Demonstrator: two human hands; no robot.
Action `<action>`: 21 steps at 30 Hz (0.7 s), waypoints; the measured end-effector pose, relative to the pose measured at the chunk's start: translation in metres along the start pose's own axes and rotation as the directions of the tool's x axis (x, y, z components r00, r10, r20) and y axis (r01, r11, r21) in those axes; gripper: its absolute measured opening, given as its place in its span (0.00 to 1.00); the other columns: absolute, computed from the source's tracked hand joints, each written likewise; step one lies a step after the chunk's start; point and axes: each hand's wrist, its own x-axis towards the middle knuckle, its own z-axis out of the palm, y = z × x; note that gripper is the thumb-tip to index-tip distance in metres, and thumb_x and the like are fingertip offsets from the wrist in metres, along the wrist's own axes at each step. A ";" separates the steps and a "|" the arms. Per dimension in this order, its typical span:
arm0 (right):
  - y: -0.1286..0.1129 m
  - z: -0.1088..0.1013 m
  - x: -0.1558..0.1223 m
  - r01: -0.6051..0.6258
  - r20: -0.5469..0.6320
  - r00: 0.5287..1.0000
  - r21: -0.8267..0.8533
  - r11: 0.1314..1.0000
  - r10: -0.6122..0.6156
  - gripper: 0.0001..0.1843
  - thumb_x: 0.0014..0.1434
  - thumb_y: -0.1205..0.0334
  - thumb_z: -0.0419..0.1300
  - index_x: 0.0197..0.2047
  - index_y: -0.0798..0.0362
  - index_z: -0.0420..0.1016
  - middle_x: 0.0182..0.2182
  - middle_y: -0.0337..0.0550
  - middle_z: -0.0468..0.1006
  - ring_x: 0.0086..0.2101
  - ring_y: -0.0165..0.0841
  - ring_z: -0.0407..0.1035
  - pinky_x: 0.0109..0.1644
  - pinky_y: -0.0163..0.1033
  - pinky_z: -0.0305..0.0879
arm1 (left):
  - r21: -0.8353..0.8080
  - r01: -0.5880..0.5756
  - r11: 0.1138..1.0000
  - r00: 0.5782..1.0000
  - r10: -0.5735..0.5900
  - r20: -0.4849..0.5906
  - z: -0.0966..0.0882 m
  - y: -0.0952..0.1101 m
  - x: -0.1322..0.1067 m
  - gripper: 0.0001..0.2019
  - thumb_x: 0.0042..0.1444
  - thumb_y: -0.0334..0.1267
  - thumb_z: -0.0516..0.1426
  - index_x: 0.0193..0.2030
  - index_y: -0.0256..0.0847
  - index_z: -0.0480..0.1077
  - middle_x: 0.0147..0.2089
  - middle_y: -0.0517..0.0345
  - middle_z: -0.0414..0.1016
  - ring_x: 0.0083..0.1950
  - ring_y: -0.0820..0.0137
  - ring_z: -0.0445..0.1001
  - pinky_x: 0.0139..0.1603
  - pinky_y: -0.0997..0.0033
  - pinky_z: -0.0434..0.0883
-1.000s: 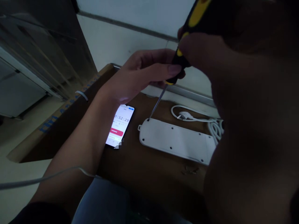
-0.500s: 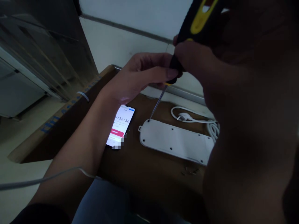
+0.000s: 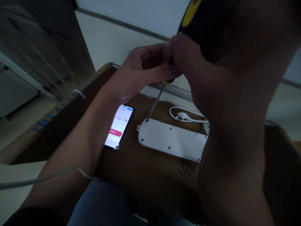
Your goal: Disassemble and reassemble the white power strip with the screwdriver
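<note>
A black and yellow screwdriver [image 3: 156, 101] slants down with its tip at a corner hole of a white power strip [image 3: 174, 136], which lies with its screw-hole side up. The thumb and fingers of my left hand [image 3: 148, 66] close round the lower end of the handle. Higher up, my right hand [image 3: 195, 62] is wrapped around the handle, its fingers partly hidden in shadow. My right forearm covers the strip's right end. Several small screws [image 3: 188, 169] lie loose in front of the strip. Whether a screw sits under the tip cannot be seen.
A lit phone [image 3: 118, 127] showing a timer lies beside my left forearm. Behind the strip is its white cord with a plug [image 3: 182, 116]. A brown raised edge with blue lettering [image 3: 66, 105] runs along the left. A thin pale cable [image 3: 47, 180] crosses my left forearm.
My right hand has turned on the screwdriver handle, and my right forearm has swung, baring the background at the far right. The tip stays at the same hole. The view has shifted slightly.
</note>
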 end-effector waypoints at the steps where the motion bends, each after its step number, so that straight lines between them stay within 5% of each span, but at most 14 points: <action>1: 0.000 0.000 0.000 0.004 0.003 1.000 -0.033 0.999 -0.004 0.13 0.61 0.60 0.59 0.33 0.54 0.57 0.30 0.31 0.64 0.33 0.17 0.55 0.40 0.38 0.51 | -0.044 -0.047 0.998 0.997 0.049 0.054 -0.003 -0.002 0.000 0.07 0.60 0.36 0.68 0.41 0.35 0.79 0.35 0.65 0.76 0.38 0.81 0.75 0.43 0.77 0.71; 4: 0.003 0.000 -0.001 0.024 0.006 1.000 -0.024 0.999 -0.024 0.08 0.59 0.60 0.53 0.33 0.54 0.56 0.31 0.36 0.60 0.35 0.21 0.55 0.41 0.40 0.48 | -0.147 -0.098 0.984 0.981 0.120 0.154 -0.009 -0.005 0.001 0.04 0.60 0.30 0.67 0.42 0.35 0.80 0.37 0.62 0.80 0.39 0.78 0.77 0.44 0.75 0.74; 10: -0.002 0.002 -0.001 -0.020 0.028 0.999 0.050 0.999 0.018 0.20 0.63 0.54 0.64 0.33 0.53 0.56 0.30 0.33 0.59 0.32 0.20 0.50 0.39 0.38 0.51 | -0.138 -0.127 0.982 0.985 0.140 0.096 -0.002 -0.002 -0.001 0.05 0.56 0.28 0.68 0.38 0.34 0.78 0.34 0.66 0.79 0.39 0.80 0.76 0.44 0.76 0.70; 16: -0.006 0.001 0.002 -0.040 0.024 0.999 -0.092 0.995 0.043 0.18 0.62 0.59 0.61 0.31 0.53 0.53 0.30 0.34 0.58 0.32 0.21 0.49 0.40 0.39 0.50 | -0.072 -0.047 0.996 0.997 0.052 0.060 0.000 -0.005 -0.001 0.14 0.56 0.32 0.70 0.49 0.36 0.78 0.29 0.70 0.69 0.36 0.81 0.71 0.48 0.70 0.70; 21: -0.006 0.000 0.002 -0.039 0.018 0.999 -0.073 0.997 0.040 0.19 0.62 0.59 0.60 0.31 0.53 0.51 0.30 0.35 0.57 0.32 0.21 0.46 0.40 0.39 0.51 | -0.277 -0.076 0.958 0.976 0.129 0.178 -0.001 -0.007 0.000 0.16 0.57 0.23 0.68 0.49 0.37 0.73 0.36 0.66 0.82 0.41 0.79 0.81 0.47 0.77 0.73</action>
